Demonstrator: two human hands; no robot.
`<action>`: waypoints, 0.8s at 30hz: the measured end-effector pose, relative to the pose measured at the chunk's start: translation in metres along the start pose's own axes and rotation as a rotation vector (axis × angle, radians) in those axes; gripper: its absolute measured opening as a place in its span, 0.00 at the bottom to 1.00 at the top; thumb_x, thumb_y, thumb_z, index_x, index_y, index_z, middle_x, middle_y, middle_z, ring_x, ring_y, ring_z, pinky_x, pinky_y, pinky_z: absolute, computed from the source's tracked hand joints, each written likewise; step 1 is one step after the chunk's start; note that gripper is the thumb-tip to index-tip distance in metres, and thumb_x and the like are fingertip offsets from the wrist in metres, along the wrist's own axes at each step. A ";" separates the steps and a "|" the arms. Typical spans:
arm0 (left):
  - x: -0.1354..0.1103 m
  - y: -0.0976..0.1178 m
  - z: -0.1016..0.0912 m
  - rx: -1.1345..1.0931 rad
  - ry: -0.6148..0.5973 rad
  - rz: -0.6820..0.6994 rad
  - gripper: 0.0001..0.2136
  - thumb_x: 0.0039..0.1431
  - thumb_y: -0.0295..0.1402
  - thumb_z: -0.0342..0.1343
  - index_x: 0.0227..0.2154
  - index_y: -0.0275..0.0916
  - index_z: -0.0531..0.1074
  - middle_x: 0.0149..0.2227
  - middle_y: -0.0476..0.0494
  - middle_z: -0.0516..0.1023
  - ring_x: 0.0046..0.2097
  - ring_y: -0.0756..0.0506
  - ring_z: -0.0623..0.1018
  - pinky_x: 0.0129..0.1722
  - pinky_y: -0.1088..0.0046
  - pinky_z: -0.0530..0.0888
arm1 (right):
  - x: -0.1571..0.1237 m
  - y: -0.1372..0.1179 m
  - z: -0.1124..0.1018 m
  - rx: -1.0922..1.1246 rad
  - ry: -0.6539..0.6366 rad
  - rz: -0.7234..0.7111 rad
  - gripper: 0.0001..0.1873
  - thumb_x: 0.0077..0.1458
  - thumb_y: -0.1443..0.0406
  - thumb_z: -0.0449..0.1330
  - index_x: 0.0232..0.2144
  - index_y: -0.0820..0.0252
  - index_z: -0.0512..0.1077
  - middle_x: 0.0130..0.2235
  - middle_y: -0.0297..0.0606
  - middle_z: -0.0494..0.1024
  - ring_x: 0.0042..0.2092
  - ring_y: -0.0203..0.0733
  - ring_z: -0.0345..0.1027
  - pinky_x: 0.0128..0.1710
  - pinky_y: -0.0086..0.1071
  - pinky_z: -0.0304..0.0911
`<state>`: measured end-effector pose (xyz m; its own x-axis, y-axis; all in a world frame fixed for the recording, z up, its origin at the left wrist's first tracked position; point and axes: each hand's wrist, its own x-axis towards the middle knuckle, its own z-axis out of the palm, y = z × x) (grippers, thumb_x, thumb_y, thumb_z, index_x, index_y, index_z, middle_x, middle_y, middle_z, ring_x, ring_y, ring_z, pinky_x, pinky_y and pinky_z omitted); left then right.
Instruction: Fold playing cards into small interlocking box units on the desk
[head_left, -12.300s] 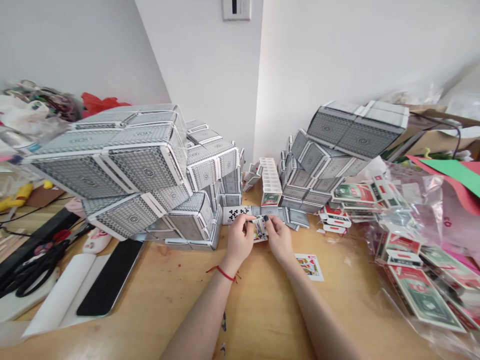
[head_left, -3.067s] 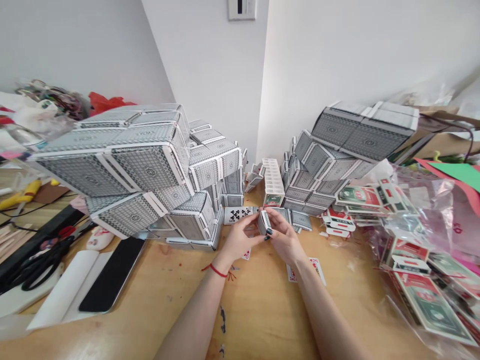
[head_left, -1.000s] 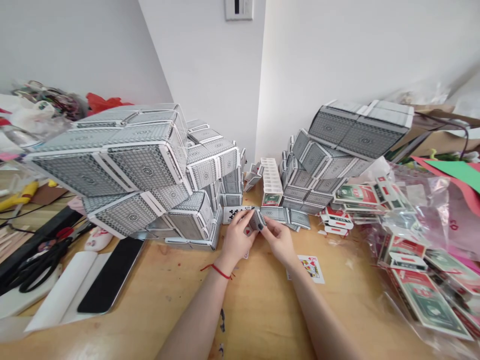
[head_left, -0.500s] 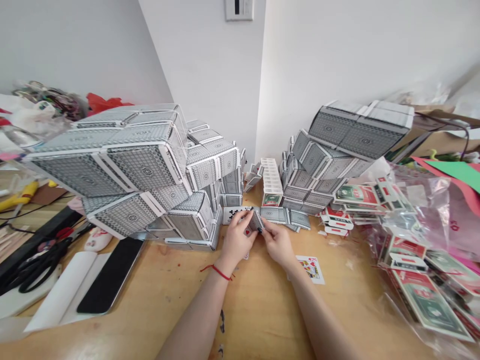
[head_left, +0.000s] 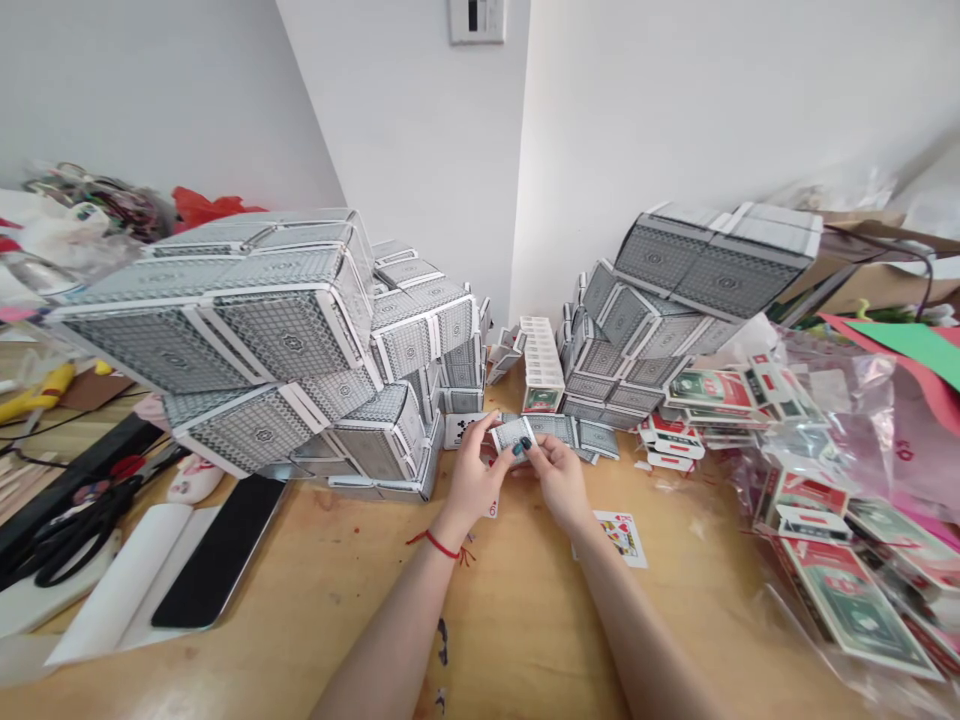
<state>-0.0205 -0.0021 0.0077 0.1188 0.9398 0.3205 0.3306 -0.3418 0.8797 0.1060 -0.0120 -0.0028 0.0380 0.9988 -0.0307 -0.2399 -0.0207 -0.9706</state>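
Observation:
My left hand (head_left: 471, 478) and my right hand (head_left: 559, 476) meet at the middle of the wooden table (head_left: 517, 640). Between their fingertips they pinch a small folded playing card piece (head_left: 512, 434) with a grey patterned back. A face-up card (head_left: 619, 533) with a red court figure lies flat just right of my right wrist. Another card (head_left: 493, 507) peeks out under my left hand. A face-up card with black pips (head_left: 459, 428) lies beyond my left fingers.
A big structure of folded grey cards (head_left: 247, 330) fills the left, a second one (head_left: 675, 290) the right. Between them stands a white row of card pieces (head_left: 541, 362). Card boxes in plastic bags (head_left: 825, 540) lie right. Scissors (head_left: 67, 535) and a black tablet (head_left: 214, 555) lie left.
Over the last second both hands turned the folded card piece so its grey back lies flatter and faces up. The hands stayed in the same spot.

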 end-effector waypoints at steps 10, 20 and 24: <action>0.001 0.000 0.001 -0.001 0.095 -0.209 0.13 0.56 0.40 0.44 0.22 0.38 0.60 0.19 0.53 0.63 0.24 0.52 0.64 0.25 0.77 0.61 | -0.011 -0.003 0.009 -0.040 -0.356 0.026 0.11 0.52 0.56 0.52 0.35 0.56 0.60 0.17 0.27 0.69 0.19 0.35 0.65 0.22 0.29 0.62; 0.004 -0.001 -0.006 -0.022 0.165 -0.338 0.21 0.56 0.43 0.42 0.11 0.38 0.55 0.11 0.54 0.54 0.15 0.53 0.59 0.16 0.77 0.55 | -0.015 -0.008 0.018 0.060 -0.353 0.046 0.11 0.50 0.57 0.55 0.28 0.59 0.61 0.16 0.28 0.69 0.17 0.32 0.60 0.18 0.25 0.56; 0.002 0.000 -0.008 0.013 0.193 -0.293 0.23 0.58 0.42 0.38 0.10 0.38 0.57 0.10 0.52 0.58 0.15 0.53 0.63 0.19 0.77 0.60 | -0.010 -0.008 0.010 0.155 -0.019 -0.011 0.13 0.46 0.57 0.57 0.24 0.59 0.59 0.13 0.26 0.67 0.14 0.31 0.57 0.16 0.24 0.55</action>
<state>-0.0274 -0.0005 0.0107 -0.1622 0.9799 0.1166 0.3361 -0.0563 0.9401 0.0977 -0.0215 0.0077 0.0238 0.9996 -0.0139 -0.3861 -0.0036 -0.9225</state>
